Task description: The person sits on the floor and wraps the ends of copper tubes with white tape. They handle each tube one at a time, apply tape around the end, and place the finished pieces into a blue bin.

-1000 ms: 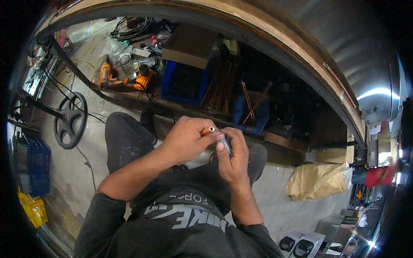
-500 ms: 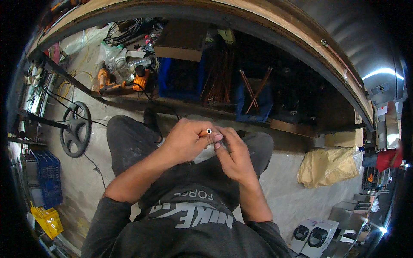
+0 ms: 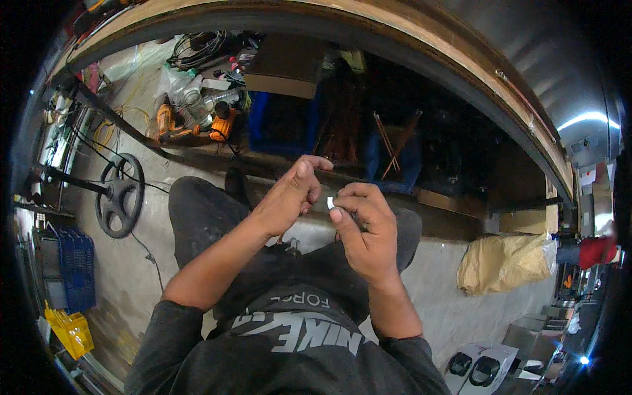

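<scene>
My left hand (image 3: 289, 197) is raised over my lap, its index finger stretched to the right and the other fingers curled in. A thin copper-coloured end, seemingly the copper tube (image 3: 281, 238), shows just below its palm; the rest is hidden by the hand. My right hand (image 3: 367, 227) faces it, a small gap to the right. Between its thumb and fingers it pinches a small white strip (image 3: 331, 203), whose exact kind I cannot make out.
Ahead, under the bench edge (image 3: 421, 26), are orange power drills (image 3: 170, 125), blue bins (image 3: 398, 155) with copper rods, and a cardboard box (image 3: 283, 66). A black handwheel (image 3: 120, 195) stands left. A tan sack (image 3: 503, 263) lies right, with another person (image 3: 596, 253) beyond.
My hands have come apart. The copper tube's open end no longer shows above my left fingers, the left index finger has stretched out, and a white strip now shows in my right hand.
</scene>
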The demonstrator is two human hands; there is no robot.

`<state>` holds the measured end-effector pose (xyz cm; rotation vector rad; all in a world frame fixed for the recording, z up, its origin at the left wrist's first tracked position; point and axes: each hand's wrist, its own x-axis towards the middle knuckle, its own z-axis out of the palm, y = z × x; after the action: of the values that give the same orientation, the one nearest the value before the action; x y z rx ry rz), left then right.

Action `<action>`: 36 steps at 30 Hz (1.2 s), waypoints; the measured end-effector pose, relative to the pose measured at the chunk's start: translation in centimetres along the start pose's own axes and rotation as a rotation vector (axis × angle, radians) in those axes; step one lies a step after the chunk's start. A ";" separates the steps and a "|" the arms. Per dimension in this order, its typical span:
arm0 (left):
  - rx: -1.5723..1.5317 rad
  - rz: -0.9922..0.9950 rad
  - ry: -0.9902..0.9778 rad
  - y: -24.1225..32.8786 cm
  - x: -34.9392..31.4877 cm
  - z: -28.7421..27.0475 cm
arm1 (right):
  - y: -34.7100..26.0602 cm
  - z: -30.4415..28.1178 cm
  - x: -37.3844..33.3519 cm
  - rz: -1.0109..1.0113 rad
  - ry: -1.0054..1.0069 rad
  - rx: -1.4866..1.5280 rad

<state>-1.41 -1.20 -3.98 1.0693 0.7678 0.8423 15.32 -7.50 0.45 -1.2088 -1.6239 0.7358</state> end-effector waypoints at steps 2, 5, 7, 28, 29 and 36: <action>-0.089 -0.101 -0.026 0.8 0.3 0.6 | -0.1 0.2 0.5 -0.083 0.000 -0.102; -0.107 -0.079 -0.046 1.6 0.1 1.0 | 0.0 0.3 0.9 -0.168 0.018 -0.255; -0.105 0.011 -0.002 2.0 0.4 2.2 | -0.5 0.4 1.0 -0.130 0.032 -0.264; 0.324 0.309 -0.012 4.2 -1.9 3.3 | 1.1 -1.5 0.6 -0.022 0.217 0.006; 0.321 0.335 0.006 3.6 -1.7 3.2 | 1.0 -1.4 0.6 -0.021 0.210 0.004; -0.039 0.009 -0.166 3.0 -0.7 1.4 | -0.1 -0.7 0.2 -0.050 0.144 -0.142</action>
<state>-1.16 -1.61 -0.63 1.0934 0.6054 0.7631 15.97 -7.41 0.87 -1.2861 -1.6014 0.4970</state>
